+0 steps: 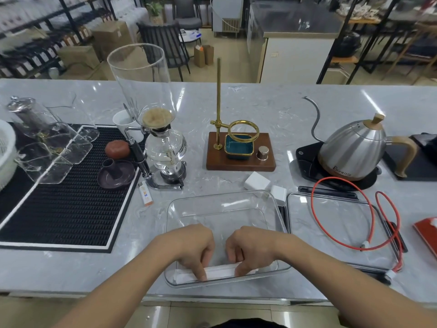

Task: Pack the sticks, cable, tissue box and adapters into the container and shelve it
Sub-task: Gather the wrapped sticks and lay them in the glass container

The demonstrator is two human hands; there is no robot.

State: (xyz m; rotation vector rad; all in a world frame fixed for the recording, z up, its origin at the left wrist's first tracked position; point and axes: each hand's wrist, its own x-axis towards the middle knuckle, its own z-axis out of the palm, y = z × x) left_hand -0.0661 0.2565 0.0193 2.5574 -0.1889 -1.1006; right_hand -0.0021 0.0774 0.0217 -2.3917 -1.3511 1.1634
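Clear container (222,209) on desk (283,110): both hands, left (192,248) and right (250,248), pinching white sticks (220,272) against its near wall.

Grey marble table (260,100). At 9 o'clock: black ribbed mat (71,209) bearing clear glassware (47,147), red-brown lump (117,149), dark saucer (115,174). At 11 o'clock: glass siphon brewer (163,147); lighter (146,194) just beside its base. At 12 o'clock: brass ring stand (241,147) on wooden base. At 2 o'clock: steel gooseneck kettle (354,150) on black base.
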